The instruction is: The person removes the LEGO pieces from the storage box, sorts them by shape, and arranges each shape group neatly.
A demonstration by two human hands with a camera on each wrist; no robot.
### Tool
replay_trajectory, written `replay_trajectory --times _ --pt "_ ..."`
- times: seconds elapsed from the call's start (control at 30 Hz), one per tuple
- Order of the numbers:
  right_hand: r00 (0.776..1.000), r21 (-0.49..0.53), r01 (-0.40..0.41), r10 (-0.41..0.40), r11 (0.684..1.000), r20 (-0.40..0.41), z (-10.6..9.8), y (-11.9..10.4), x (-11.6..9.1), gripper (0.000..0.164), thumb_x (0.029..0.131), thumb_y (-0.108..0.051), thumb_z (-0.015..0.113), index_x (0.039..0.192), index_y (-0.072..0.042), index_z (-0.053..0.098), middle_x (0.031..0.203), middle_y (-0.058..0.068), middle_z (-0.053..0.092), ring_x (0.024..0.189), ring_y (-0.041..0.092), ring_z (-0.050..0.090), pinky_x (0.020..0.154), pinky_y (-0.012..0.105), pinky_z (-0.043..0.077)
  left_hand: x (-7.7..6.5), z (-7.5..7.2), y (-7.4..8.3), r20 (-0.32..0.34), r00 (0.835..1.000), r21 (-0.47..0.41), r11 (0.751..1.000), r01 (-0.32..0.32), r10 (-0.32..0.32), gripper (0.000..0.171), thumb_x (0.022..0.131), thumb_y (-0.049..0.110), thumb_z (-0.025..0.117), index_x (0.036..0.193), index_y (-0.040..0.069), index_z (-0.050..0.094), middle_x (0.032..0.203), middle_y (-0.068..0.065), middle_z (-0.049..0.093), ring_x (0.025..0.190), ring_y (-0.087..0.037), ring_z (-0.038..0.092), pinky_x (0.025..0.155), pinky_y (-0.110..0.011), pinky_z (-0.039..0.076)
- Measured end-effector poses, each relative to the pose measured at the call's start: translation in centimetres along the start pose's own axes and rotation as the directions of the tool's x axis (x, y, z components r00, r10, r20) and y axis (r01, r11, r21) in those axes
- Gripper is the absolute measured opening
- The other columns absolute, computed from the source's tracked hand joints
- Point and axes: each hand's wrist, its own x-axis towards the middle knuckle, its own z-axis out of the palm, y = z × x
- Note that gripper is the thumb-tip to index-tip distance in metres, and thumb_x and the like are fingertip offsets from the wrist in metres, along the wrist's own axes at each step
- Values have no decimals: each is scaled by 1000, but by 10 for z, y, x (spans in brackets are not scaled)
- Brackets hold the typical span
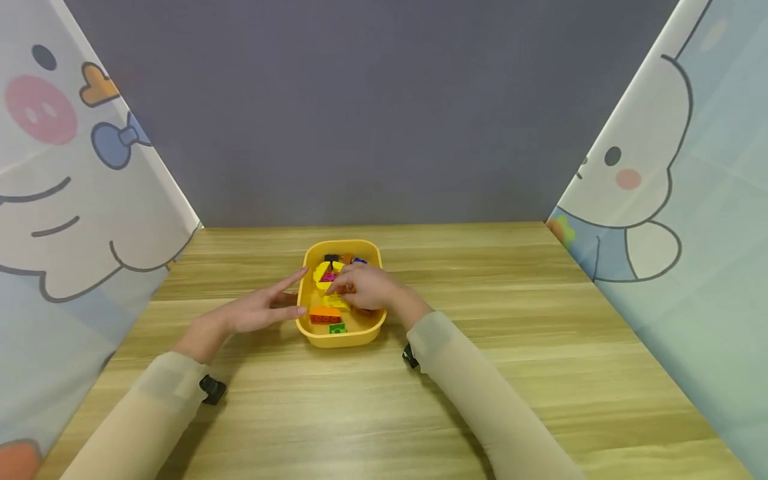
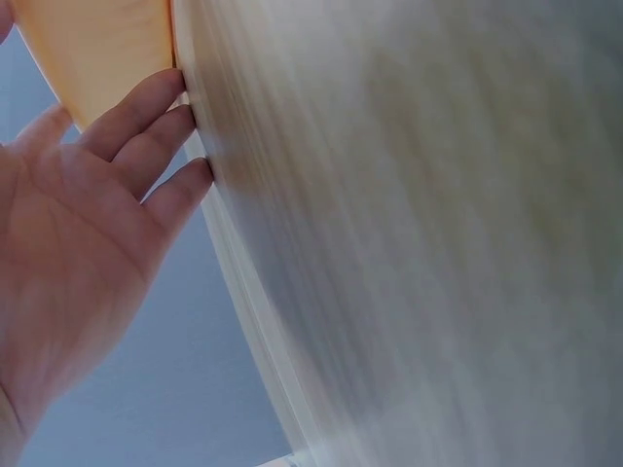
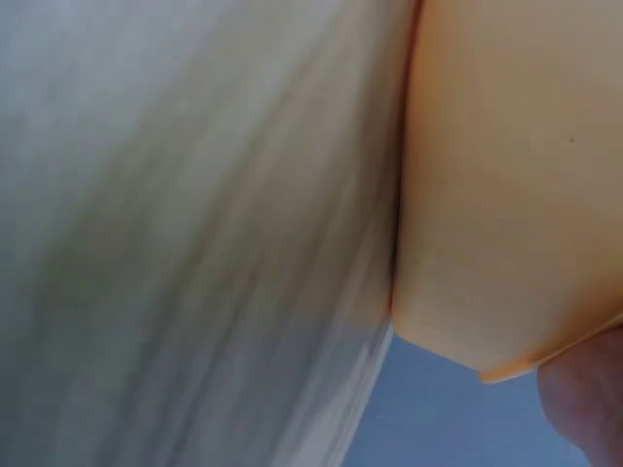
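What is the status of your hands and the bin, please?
Left hand beside yellow bin; right hand inside, partly hiding bricks; bin upright on table.

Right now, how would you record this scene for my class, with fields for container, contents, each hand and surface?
Container: yellow tray
Contents: orange block, green block, others partly hidden
Left hand: at the tray's left side, fingers spread
Right hand: over the tray's right rim; grip unclear
Surface: wood-grain tabletop

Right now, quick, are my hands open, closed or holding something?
Left hand: open, beside the yellow tub.
Right hand: over the tub; can't tell whether it's holding anything.
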Motion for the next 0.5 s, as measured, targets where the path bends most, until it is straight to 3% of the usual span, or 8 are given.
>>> replay_trajectory --times 0.13,0.3,0.5 --pt "1000 -98 -15 17 995 19 0 0 -1 30 110 -26 67 137 -32 79 117 -5 70 125 18 61 116 39 49 2 -1 1 3 1000 8 1000 0 0 93 107 61 62 177 42 4 167 -29 48 152 -55 50 119 -83 36" --pt "999 -127 -31 35 991 27 1 -1 0 32 110 -29 66 139 -34 77 130 -7 74 141 21 60 128 43 42 3 -1 0 9 1000 -3 1000 -3 3 93 108 59 63 177 42 4 167 -29 49 152 -54 50 119 -81 37" --pt "998 -173 -36 44 984 45 4 -1 2 45 99 -36 71 144 -40 72 132 -8 71 137 18 59 124 46 44 1 -1 -1 6 1000 -6 1000 3 -3 94 107 59 64 178 40 4 165 -31 50 150 -55 51 119 -80 39"
